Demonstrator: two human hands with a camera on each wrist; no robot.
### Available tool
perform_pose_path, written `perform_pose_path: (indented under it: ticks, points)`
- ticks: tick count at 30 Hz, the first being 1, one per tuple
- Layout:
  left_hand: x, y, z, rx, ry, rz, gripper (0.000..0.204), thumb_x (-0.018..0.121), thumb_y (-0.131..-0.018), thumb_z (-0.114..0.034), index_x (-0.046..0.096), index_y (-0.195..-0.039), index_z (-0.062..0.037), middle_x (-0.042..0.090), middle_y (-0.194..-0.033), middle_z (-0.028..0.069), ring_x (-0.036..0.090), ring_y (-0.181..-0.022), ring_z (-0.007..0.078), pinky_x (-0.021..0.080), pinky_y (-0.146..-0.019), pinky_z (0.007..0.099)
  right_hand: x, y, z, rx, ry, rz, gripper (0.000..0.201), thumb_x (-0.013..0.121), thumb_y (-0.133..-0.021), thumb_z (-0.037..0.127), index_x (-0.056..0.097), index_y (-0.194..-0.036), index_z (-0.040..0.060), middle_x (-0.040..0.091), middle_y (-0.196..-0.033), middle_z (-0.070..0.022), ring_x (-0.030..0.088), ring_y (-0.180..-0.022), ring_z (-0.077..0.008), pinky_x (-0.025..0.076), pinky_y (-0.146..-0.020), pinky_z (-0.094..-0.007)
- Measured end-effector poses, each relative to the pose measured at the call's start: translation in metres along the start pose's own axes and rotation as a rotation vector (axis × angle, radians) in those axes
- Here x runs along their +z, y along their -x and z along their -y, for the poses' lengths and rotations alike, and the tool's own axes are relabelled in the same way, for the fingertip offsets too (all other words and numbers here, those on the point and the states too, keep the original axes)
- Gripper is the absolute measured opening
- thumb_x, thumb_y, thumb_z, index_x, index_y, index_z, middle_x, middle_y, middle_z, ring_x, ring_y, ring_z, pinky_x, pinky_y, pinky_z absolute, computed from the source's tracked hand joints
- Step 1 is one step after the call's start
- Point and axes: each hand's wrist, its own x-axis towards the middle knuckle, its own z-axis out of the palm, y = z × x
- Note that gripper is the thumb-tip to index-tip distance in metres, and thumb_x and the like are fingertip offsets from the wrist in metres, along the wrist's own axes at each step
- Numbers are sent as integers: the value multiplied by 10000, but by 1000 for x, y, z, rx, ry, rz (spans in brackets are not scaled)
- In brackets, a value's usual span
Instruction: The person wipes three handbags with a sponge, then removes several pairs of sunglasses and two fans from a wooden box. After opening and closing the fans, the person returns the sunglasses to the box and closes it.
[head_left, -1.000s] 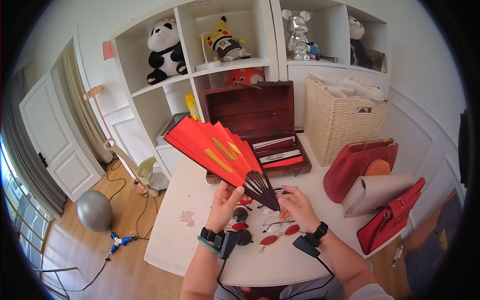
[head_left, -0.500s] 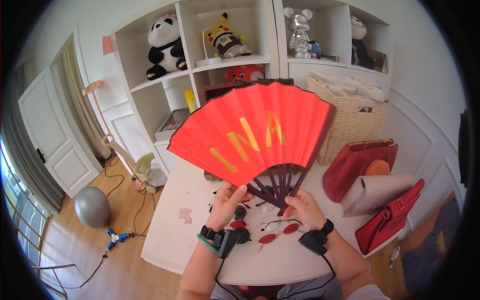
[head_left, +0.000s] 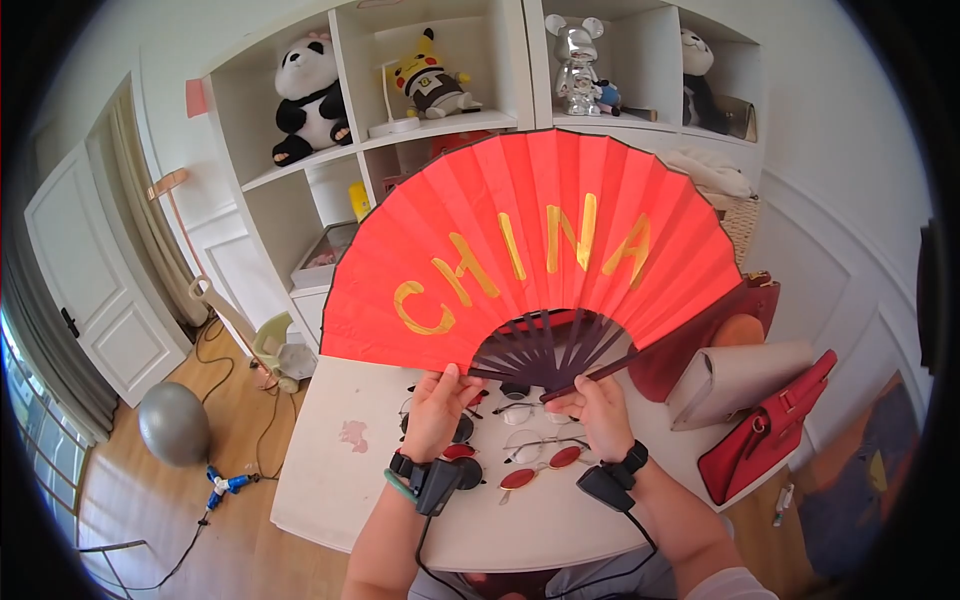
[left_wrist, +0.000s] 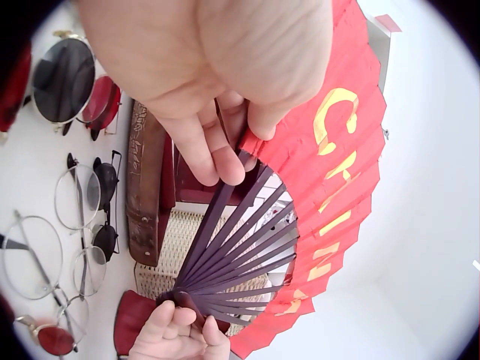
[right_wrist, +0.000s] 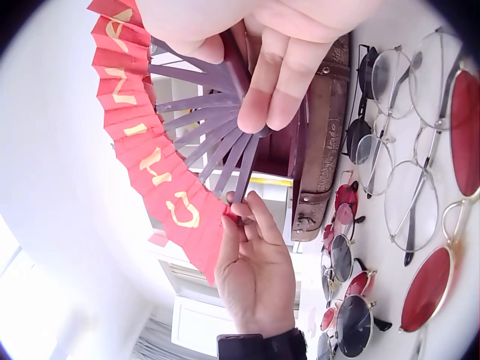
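A red folding fan [head_left: 520,220] is spread wide above the table, its gold letters reading CHINA and its dark ribs [left_wrist: 232,247] meeting at a pivot. My left hand [head_left: 440,410] pinches the fan's left outer rib between thumb and fingers. With thumb and fingertips, my right hand [head_left: 598,412] grips the right outer rib close to the pivot. Under the hands lie several pairs of glasses, among them red-lensed sunglasses [head_left: 540,473] and clear round glasses [right_wrist: 411,206]. The brown case [left_wrist: 146,187] behind is mostly hidden by the fan in the head view.
Red and pale handbags [head_left: 740,385] stand along the table's right side. A wicker basket [head_left: 740,225] shows partly behind the fan. White shelves [head_left: 430,128] with plush toys stand at the back. A silver ball [head_left: 174,424] and cables lie on the floor at left.
The fan has opened from a partly folded wedge to a full spread, uncovering all its letters. My right hand has turned with the right outer rib, while my left keeps hold of the left one.
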Motion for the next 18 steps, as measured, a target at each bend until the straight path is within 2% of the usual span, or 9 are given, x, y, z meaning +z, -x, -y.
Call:
perform_pose_path:
  ticks: [11,18]
  points:
    - [-1,0,-1,2,-12,12,217,442,-989,-193,514,-1065,-3,631,-971,119,609,-959,201,463,-940,362,-4,-2,-4,16,-7,18,195,400,-964,137,468,-1050,-24,616,-1010,-170,674,-819,-261,551,-762,-338]
    - [12,4,-7,46,32,8,221,406,-1000,-202,475,-1114,-25,610,-988,100,607,-893,176,469,-922,380,-10,-6,-14,-31,135,103,179,404,-945,51,393,-1114,-6,580,-1004,-137,657,-725,-203,572,-686,-325]
